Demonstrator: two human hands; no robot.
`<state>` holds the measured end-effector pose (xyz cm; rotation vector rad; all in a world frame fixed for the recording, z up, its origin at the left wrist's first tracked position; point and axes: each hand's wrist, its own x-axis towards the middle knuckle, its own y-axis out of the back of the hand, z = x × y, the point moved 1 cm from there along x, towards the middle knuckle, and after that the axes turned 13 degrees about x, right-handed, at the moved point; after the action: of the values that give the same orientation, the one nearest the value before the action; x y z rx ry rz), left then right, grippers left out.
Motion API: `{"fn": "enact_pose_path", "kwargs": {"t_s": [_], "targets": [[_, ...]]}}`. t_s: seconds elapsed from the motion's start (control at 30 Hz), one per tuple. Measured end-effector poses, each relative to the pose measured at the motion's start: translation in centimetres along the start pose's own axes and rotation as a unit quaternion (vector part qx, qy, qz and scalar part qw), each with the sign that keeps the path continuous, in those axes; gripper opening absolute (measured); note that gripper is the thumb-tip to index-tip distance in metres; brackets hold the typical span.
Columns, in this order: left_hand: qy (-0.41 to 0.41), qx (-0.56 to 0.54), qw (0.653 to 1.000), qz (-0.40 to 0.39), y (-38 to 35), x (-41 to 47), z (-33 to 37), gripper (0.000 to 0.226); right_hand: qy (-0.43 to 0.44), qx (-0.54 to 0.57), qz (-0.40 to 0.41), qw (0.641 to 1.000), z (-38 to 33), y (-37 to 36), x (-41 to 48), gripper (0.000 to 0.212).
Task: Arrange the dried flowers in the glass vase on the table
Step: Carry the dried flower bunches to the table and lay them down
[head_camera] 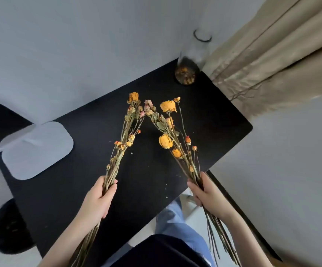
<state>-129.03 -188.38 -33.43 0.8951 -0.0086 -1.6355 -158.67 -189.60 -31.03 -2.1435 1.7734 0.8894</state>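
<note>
My left hand [98,199] grips a bunch of dried flowers [126,132] by the stems; its small orange and pink heads lean up and to the right. My right hand [202,191] grips a second bunch [169,130] with larger yellow-orange roses, leaning up and to the left. The tops of the two bunches meet above the black table [90,189]. A tall clear glass vase [189,60] stands at the table's far corner, with dried petals lying in its bottom. Long stems trail down below both hands.
A monitor's pale grey stand base [38,149] sits on the table's left part. A beige curtain [271,64] hangs right beside the vase. A dark round stool [8,228] stands lower left. Small crumbs lie scattered on the table between the bunches.
</note>
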Motion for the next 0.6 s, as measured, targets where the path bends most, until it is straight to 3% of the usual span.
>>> {"fn": "enact_pose_path", "kwargs": {"t_s": [0.3,0.6], "targets": [[0.039,-0.112,0.991,0.069,-8.2,7.2,10.0,0.008,0.006,-0.025,-0.108,0.994,-4.3,10.2,10.9,0.013],[0.112,-0.271,0.946,0.136,-16.4,15.0,20.0,0.010,0.055,-0.079,-0.158,0.983,-8.0,13.4,18.9,0.013]]}}
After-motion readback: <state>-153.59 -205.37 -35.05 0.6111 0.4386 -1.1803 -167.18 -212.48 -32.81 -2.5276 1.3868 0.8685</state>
